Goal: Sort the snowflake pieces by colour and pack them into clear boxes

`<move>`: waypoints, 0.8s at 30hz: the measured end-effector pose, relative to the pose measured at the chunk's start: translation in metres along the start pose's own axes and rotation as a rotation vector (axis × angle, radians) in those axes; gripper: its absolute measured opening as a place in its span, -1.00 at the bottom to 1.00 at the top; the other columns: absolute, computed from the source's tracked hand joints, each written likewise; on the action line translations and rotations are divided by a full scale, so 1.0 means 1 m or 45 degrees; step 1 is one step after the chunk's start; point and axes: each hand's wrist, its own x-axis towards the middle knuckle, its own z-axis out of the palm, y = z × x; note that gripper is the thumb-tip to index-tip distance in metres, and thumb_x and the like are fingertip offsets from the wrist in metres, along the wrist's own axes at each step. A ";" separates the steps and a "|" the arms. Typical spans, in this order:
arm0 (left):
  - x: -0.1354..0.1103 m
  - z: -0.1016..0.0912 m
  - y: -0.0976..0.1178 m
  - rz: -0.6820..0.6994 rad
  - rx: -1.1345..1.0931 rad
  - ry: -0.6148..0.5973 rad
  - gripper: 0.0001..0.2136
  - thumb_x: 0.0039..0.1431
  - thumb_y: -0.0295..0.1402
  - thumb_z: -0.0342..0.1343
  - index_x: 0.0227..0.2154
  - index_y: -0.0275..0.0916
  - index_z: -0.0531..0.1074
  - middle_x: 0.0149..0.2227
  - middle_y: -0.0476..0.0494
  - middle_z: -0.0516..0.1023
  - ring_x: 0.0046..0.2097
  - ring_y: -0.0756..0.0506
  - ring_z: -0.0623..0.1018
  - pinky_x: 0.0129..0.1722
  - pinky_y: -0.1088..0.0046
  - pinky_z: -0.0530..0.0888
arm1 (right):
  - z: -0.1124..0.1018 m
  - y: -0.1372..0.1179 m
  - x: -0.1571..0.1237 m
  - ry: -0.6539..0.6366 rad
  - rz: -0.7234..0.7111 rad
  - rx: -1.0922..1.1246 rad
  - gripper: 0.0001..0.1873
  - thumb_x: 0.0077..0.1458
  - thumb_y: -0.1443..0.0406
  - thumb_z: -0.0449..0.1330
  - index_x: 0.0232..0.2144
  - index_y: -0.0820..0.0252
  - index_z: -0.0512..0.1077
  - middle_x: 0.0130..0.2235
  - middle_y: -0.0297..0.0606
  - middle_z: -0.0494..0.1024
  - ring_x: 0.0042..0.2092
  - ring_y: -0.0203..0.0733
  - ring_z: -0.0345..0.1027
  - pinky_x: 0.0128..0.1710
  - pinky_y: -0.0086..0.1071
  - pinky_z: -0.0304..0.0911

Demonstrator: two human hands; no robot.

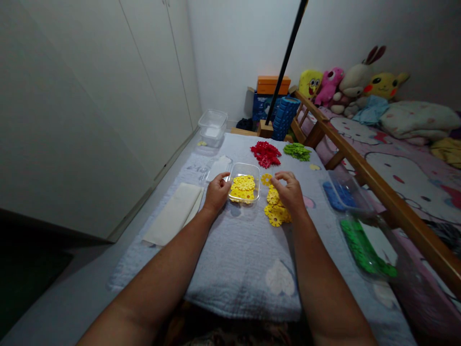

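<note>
My left hand is closed on the left rim of a clear plastic container, thumb and fingers at its edge. Inside lie several yellow flower-shaped plastic discs with notched rims. Just right of the container, my right hand pinches one yellow disc between thumb and fingertips. Below that hand a loose pile of yellow discs rests on the cloth, partly hidden by the hand and wrist.
Farther back are a red pile and a light green pile. Containers with blue pieces and green pieces stand right, by a wooden bed rail. Left are a folded cream cloth, a clear lid and stacked containers.
</note>
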 end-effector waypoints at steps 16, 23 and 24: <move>0.000 0.001 -0.002 0.000 -0.004 0.001 -0.53 0.05 -0.27 0.08 0.01 -0.37 0.52 -0.57 0.14 0.22 -0.49 0.00 0.26 -0.41 0.48 0.26 | 0.054 -0.019 -0.015 -0.131 0.067 -0.137 -0.88 0.10 0.23 0.24 -0.37 0.05 0.59 0.18 -0.19 0.46 0.24 0.10 0.17 0.29 0.10 0.01; 0.000 0.000 0.000 -0.003 0.004 0.008 -0.55 0.05 -0.28 0.10 0.00 -0.36 0.53 -0.58 0.13 0.22 -0.49 0.00 0.27 -0.41 0.47 0.25 | 0.043 -0.008 -0.011 -0.129 0.053 -0.144 -0.76 0.13 0.24 0.18 -0.20 0.05 0.63 0.25 -0.15 0.39 0.29 0.08 0.12 0.32 0.05 0.01; 0.000 0.000 0.001 0.000 0.006 0.009 -0.55 0.05 -0.28 0.10 -0.01 -0.36 0.53 -0.58 0.13 0.21 -0.49 0.00 0.27 -0.41 0.47 0.25 | 0.039 -0.006 -0.010 -0.115 0.059 -0.145 -0.75 0.13 0.23 0.18 -0.19 0.06 0.62 0.25 -0.14 0.38 0.29 0.08 0.13 0.32 0.04 0.02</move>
